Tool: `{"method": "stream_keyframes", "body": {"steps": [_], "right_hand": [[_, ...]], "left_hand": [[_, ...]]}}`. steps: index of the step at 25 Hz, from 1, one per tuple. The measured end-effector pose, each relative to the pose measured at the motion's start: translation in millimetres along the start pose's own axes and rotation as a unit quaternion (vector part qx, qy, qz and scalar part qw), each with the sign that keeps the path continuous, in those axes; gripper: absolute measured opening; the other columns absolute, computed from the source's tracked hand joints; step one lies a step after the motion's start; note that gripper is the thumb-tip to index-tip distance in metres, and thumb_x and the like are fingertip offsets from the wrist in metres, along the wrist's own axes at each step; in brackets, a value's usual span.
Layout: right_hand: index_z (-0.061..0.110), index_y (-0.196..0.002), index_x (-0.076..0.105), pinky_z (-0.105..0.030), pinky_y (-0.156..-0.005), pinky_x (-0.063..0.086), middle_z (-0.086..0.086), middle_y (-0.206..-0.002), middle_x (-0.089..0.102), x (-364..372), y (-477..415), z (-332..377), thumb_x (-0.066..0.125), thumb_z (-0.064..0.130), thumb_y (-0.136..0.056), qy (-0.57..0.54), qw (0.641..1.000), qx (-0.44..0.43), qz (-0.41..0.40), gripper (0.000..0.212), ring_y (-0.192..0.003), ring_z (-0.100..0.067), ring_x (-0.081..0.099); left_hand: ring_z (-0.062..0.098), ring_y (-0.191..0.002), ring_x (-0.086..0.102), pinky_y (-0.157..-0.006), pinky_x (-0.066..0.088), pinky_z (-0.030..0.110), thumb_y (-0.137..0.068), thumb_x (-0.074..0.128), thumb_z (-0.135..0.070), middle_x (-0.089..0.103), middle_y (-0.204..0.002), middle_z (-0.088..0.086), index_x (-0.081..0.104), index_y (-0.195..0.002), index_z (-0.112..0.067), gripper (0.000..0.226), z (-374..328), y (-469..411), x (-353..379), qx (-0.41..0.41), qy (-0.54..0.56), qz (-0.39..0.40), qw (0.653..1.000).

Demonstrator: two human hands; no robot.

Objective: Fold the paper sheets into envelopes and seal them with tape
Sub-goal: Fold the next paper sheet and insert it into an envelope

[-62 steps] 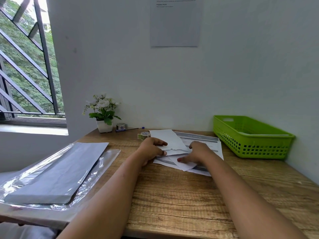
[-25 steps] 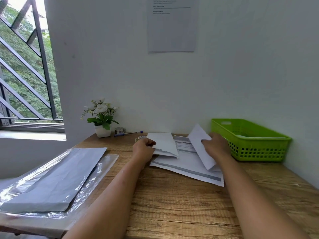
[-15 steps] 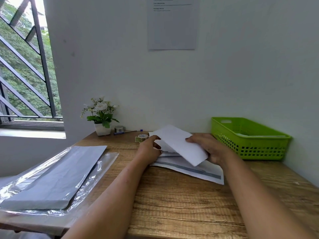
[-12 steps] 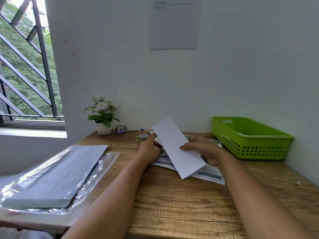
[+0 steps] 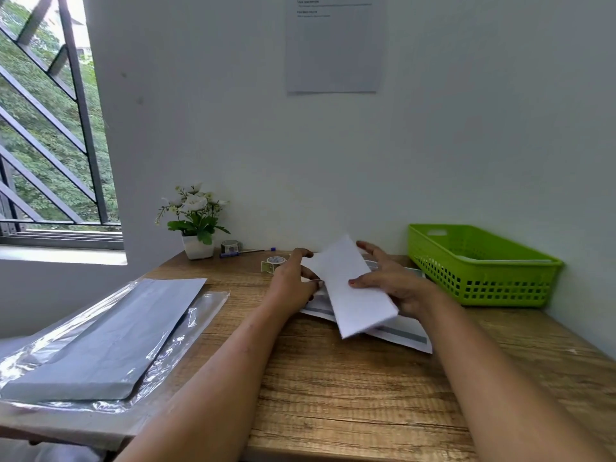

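Note:
A white folded paper envelope (image 5: 350,288) is held tilted just above the desk, long side running toward me. My right hand (image 5: 390,281) holds it from underneath with the thumb pressed on its top face. My left hand (image 5: 295,278) grips its left edge with curled fingers. Under both hands lies a printed sheet with grey bands (image 5: 400,335). A clear tape roll (image 5: 274,262) sits just beyond my left hand. A second tape roll (image 5: 230,245) stands by the wall.
A green plastic basket (image 5: 483,281) stands at the right against the wall. A stack of grey paper in clear plastic wrap (image 5: 100,338) lies at the left, overhanging the desk edge. A potted white flower (image 5: 196,225) and a pen (image 5: 248,252) are at the back.
My right hand picked up the folded envelope from the right, swung it over the printed sheet and turned it lengthwise. My left hand moved from the other paper to the envelope's left edge.

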State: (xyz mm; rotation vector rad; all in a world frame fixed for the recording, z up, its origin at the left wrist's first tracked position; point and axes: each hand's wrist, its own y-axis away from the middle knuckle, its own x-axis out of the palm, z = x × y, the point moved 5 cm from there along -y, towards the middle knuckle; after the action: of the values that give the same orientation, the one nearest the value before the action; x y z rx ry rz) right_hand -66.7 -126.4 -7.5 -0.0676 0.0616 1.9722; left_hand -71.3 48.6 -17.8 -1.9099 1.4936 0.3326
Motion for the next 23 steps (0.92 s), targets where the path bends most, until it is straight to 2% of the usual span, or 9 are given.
{"method": "stream_keyframes", "body": {"steps": [2, 5, 8, 11, 14, 15, 16, 18, 23], "right_hand": [[0.035, -0.137, 0.04, -0.027, -0.05, 0.054, -0.01, -0.119, 0.051, -9, 8, 11, 0.055, -0.008, -0.084, -0.033, 0.999, -0.03, 0.001, 0.07, -0.082, -0.029, 0.061], [0.022, -0.123, 0.061, -0.022, -0.047, 0.053, -0.005, -0.109, 0.063, -22, 16, 19, 0.046, -0.002, -0.088, -0.124, 0.991, -0.038, 0.015, 0.045, -0.072, -0.02, 0.063], [0.013, -0.107, 0.07, -0.018, -0.043, 0.05, -0.004, -0.097, 0.067, -31, 14, 14, 0.052, 0.007, -0.088, -0.144, 0.988, -0.032, 0.038, 0.027, -0.054, -0.009, 0.059], [0.004, -0.097, 0.074, -0.011, -0.032, 0.041, -0.005, -0.071, 0.063, -30, 16, 2, 0.056, 0.01, -0.077, -0.15, 0.983, 0.055, 0.09, 0.028, -0.038, -0.004, 0.046], [0.003, -0.091, 0.076, -0.01, -0.026, 0.034, -0.005, -0.066, 0.048, -26, 22, -4, 0.063, 0.009, -0.074, -0.136, 0.973, 0.125, 0.139, 0.023, -0.033, -0.002, 0.038], [0.002, -0.093, 0.076, -0.01, -0.025, 0.033, -0.005, -0.066, 0.046, -24, 23, -4, 0.074, 0.007, -0.068, -0.141, 0.969, 0.131, 0.157, 0.026, -0.032, -0.002, 0.037], [0.002, -0.095, 0.075, -0.01, -0.025, 0.033, -0.005, -0.065, 0.047, -23, 23, -4, 0.086, 0.006, -0.056, -0.148, 0.964, 0.131, 0.176, 0.041, -0.031, -0.002, 0.037], [0.002, -0.099, 0.074, -0.01, -0.025, 0.033, -0.004, -0.063, 0.049, -23, 23, -6, 0.095, 0.006, -0.037, -0.153, 0.959, 0.132, 0.199, 0.065, -0.031, -0.002, 0.038], [0.001, -0.106, 0.072, -0.011, -0.027, 0.036, -0.005, -0.065, 0.053, -31, 19, -17, 0.093, 0.001, -0.045, -0.178, 0.949, 0.143, 0.216, 0.064, -0.034, -0.003, 0.042]], "left_hand": [[0.014, -0.077, 0.063, -0.068, 0.054, 0.033, -0.083, 0.07, -0.022, 0.066, -0.088, -0.008, 0.041, -0.113, -0.025, 0.042, -1, 2, -2, 0.012, -0.023, -0.013, 1.0], [0.015, -0.082, 0.061, -0.069, 0.047, 0.029, -0.086, 0.066, -0.025, 0.069, -0.092, -0.002, 0.043, -0.103, -0.022, 0.029, -3, 4, -3, 0.034, -0.073, -0.017, 0.997], [0.018, -0.086, 0.062, -0.072, 0.051, 0.033, -0.089, 0.06, -0.022, 0.07, -0.095, 0.001, 0.046, -0.1, -0.022, 0.018, -6, 5, -2, 0.057, -0.129, -0.017, 0.99], [0.02, -0.087, 0.063, -0.074, 0.054, 0.035, -0.089, 0.056, -0.019, 0.07, -0.096, 0.002, 0.047, -0.101, -0.023, 0.016, -10, 7, -2, 0.072, -0.152, -0.018, 0.986], [0.021, -0.096, 0.063, -0.074, 0.052, 0.032, -0.088, 0.057, -0.014, 0.069, -0.106, 0.002, 0.05, -0.103, -0.022, 0.019, -13, 8, -2, 0.08, -0.159, -0.019, 0.984], [0.022, -0.096, 0.063, -0.075, 0.053, 0.032, -0.087, 0.058, -0.011, 0.068, -0.11, 0.003, 0.051, -0.103, -0.022, 0.021, -14, 8, -2, 0.081, -0.158, -0.019, 0.984], [0.021, -0.093, 0.064, -0.075, 0.055, 0.033, -0.086, 0.057, -0.007, 0.067, -0.112, 0.004, 0.053, -0.103, -0.022, 0.023, -14, 7, -1, 0.08, -0.153, -0.015, 0.985], [0.02, -0.087, 0.066, -0.077, 0.056, 0.033, -0.085, 0.054, 0.001, 0.066, -0.112, 0.005, 0.061, -0.104, -0.018, 0.028, -13, 6, 1, 0.079, -0.146, 0.002, 0.986], [0.014, -0.083, 0.067, -0.078, 0.054, 0.023, -0.084, 0.054, 0.003, 0.065, -0.117, 0.004, 0.066, -0.117, -0.015, 0.039, -13, 3, 3, 0.058, -0.137, 0.018, 0.989]]}}
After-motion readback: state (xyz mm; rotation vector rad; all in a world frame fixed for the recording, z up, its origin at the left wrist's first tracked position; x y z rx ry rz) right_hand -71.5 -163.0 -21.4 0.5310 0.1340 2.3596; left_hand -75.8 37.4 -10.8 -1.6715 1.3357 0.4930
